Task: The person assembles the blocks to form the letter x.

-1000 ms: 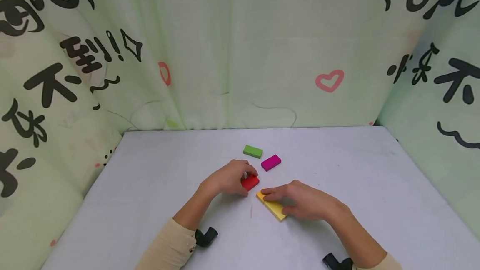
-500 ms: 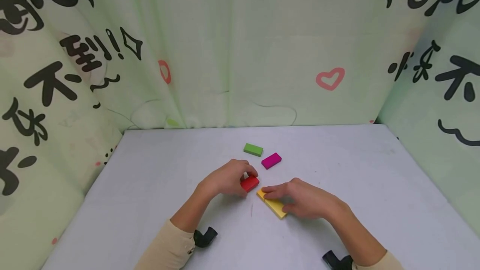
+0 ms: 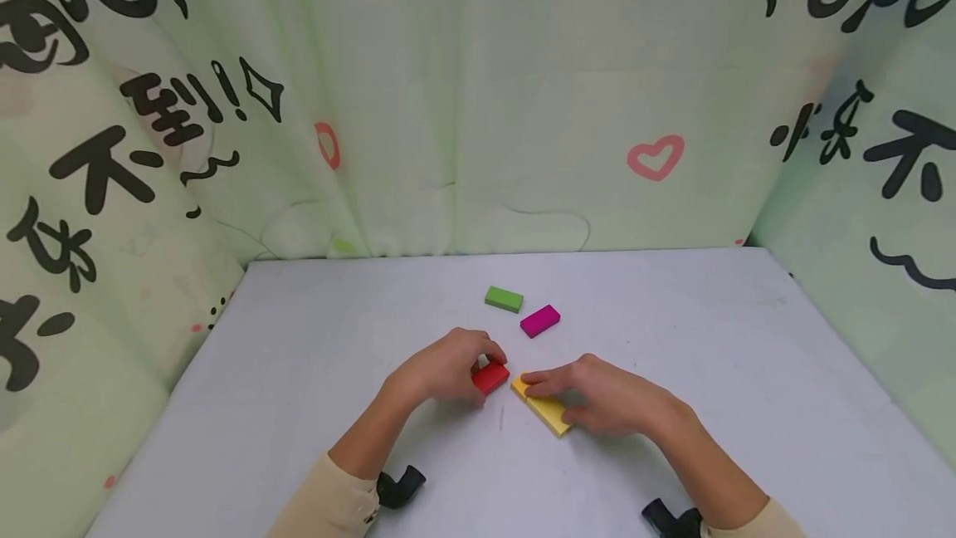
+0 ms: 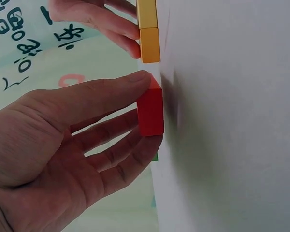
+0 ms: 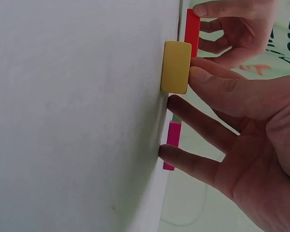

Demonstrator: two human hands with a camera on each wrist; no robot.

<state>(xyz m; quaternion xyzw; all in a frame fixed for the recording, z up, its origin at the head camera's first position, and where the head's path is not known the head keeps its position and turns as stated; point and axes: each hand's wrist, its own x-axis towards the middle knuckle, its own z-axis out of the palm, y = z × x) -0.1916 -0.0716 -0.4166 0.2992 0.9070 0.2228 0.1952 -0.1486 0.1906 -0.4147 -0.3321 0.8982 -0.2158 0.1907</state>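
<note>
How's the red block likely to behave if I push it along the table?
The red block looks stiff: its edges are straight in the left hand's pinch. Its flat faces and square corners make rolling unlikely. Those faces look smooth, so it may slide fairly easily, though its weight can't be judged.

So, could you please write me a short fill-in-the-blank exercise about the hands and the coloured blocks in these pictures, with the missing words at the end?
1. The left hand pinches the red block between its ____ and other fingers.
2. The right hand touches the yellow blocks, which in the head view lie to the ____ of the red block.
3. Of the magenta block and the green block, the ____ one lies farther from the person.

Missing words: thumb; right; green.
</note>
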